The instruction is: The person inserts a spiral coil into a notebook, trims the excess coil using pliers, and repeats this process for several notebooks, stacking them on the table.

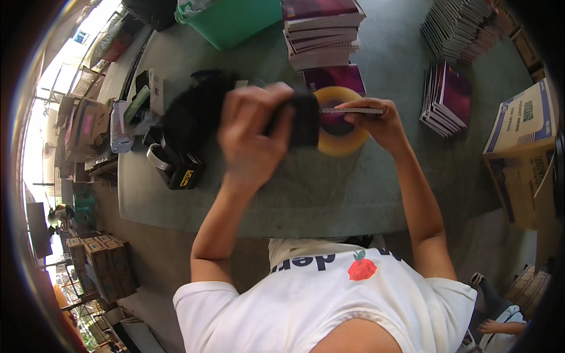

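Gripping black brush (206, 112), thin booklet (352, 110)

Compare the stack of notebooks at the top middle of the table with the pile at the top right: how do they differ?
The middle stack of notebooks lies flat, covers facing up, piled fairly squarely. The right pile of notebooks is fanned out and leaning, showing mostly page edges and spines. The middle stack sits just beyond the tape roll and the right hand; the right pile lies farther off, near the table corner. Both appear to have dark purple covers.
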The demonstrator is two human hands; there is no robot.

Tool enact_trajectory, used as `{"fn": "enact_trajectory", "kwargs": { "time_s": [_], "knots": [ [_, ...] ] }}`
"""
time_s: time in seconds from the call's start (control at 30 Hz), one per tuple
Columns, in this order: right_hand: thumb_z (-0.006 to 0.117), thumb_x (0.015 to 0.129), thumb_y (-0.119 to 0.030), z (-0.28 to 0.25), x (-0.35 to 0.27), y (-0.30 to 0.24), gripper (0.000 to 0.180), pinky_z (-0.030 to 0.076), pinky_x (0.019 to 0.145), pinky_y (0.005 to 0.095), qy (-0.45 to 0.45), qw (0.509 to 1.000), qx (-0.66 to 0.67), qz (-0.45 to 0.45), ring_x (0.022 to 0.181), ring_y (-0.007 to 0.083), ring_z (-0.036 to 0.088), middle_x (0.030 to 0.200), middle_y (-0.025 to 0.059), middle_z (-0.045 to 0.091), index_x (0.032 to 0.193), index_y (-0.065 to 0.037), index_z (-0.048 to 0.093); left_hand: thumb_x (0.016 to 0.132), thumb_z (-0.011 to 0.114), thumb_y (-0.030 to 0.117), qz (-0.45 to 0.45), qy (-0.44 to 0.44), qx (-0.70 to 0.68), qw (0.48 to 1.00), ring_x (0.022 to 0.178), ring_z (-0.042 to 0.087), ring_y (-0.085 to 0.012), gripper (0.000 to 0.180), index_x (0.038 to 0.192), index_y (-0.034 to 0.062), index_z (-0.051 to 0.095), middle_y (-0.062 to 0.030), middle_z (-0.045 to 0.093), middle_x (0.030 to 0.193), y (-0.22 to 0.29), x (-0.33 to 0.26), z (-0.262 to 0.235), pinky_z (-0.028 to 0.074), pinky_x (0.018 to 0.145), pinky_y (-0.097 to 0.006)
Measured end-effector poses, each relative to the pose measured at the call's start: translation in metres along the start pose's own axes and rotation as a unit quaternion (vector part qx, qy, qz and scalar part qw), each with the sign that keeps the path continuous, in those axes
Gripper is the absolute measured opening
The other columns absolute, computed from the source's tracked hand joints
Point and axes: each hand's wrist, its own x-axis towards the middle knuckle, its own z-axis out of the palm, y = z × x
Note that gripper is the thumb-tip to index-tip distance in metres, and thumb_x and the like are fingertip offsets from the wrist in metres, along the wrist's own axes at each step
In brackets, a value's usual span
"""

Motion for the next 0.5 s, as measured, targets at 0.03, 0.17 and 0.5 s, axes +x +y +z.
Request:
{"fn": "enact_trajectory", "kwargs": {
  "time_s": [0.03,0.17,0.5],
  "knots": [
    [0.068,0.078,0.002,0.0,-0.001,0.001,0.02,0.048,0.075,0.0211,-0.006,1.0,0.008,-0.01,0.084,0.0082,0.061,0.094,0.005,0.069,0.097,-0.002,0.07,0.068,0.07,-0.002,0.005,0.022,0.012,1.0,0.084,0.059,-0.0228,0.03,0.096,0.0085,0.066,-0.0083,0.06,0.088,0.0,0.005,-0.002,0.05,0.073,-0.033],
    [0.069,0.079,-0.003,-0.001,-0.001,0.003,0.018,0.049,0.079,0.021,-0.007,1.0,-0.001,-0.002,0.086,0.0094,0.063,0.096,0.0047,0.069,0.097,-0.003,0.07,0.068,0.071,-0.002,-0.002,-0.1,-0.022,0.995,0.083,0.059,-0.0221,0.027,0.094,0.0064,0.066,-0.0079,0.06,0.093,0.004,-0.01,0.013,0.05,0.073,-0.033],
    [0.069,0.08,-0.005,-0.006,-0.004,0.007,0.021,0.049,0.079,0.0218,0.002,1.0,0.013,0.0,0.086,0.0082,0.062,0.097,0.0024,0.069,0.101,-0.003,0.068,0.07,0.07,-0.002,0.015,-0.101,-0.063,0.993,0.085,0.059,-0.0203,0.027,0.096,0.0054,0.066,-0.0079,0.059,0.094,0.015,-0.005,0.026,0.052,0.073,-0.032]
  ]
}}
